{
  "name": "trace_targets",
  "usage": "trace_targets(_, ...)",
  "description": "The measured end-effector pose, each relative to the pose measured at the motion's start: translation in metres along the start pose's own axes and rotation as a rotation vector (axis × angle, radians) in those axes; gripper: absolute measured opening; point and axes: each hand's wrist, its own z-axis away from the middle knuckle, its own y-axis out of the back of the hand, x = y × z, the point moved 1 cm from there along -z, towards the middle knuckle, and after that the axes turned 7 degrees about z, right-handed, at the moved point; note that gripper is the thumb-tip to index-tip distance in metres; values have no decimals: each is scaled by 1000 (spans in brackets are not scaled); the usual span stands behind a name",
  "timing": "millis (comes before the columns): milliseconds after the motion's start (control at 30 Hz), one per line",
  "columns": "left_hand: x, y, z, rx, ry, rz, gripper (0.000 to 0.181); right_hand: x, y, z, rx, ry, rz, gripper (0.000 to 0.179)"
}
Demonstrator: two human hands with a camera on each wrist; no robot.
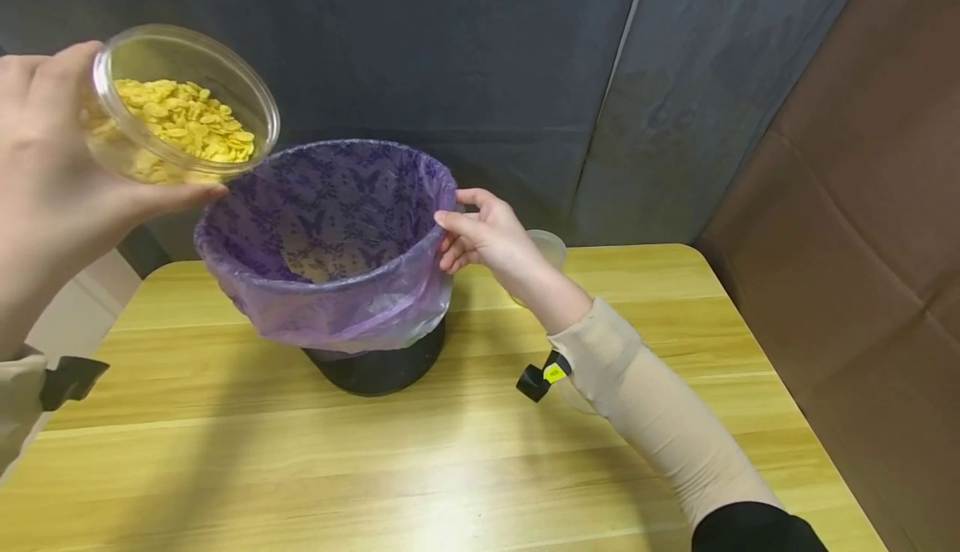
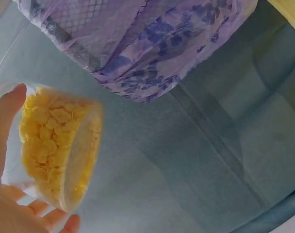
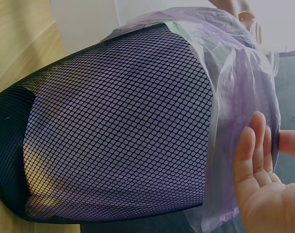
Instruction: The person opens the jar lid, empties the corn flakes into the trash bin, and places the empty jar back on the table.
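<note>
Curtained-off indoor nook, wood-grain table point(image 1: 360, 469), grey cloth point(image 1: 450, 43) behind, brown cloth point(image 1: 840, 177) alongside

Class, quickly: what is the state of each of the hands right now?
Left hand: holding a tilted clear tub of yellow flakes.
Right hand: pinching the purple liner at the rim of the black bin.

Head view is shot from up high, facing forward and down over the surface point(image 1: 465, 485). The left wrist cam is stuck close behind the left hand point(image 2: 16, 218), aimed past the tub of flakes point(image 2: 50, 141), with the purple liner point(image 2: 162, 48) cut off up top. On the right wrist, the mesh bin point(image 3: 123, 121) is seen side-on from pretty near, turned sideways. The purple liner is shared by all three, the tub of flakes by head and left wrist.
</note>
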Motion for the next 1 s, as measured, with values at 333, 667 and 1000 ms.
trace_targets(333, -2, -4, 0, 42, -146, -22, 109, 0, 1, 0, -3, -2, 5, 45)
trace_targets(667, -9, -6, 3, 66, -225, -50, 121, 1, -2, -2, -11, -2, -19, 47)
trace_targets(1000, -8, -5, 5, 54, -312, -97, 119, 1, -4, -1, -12, 2, -24, 47)
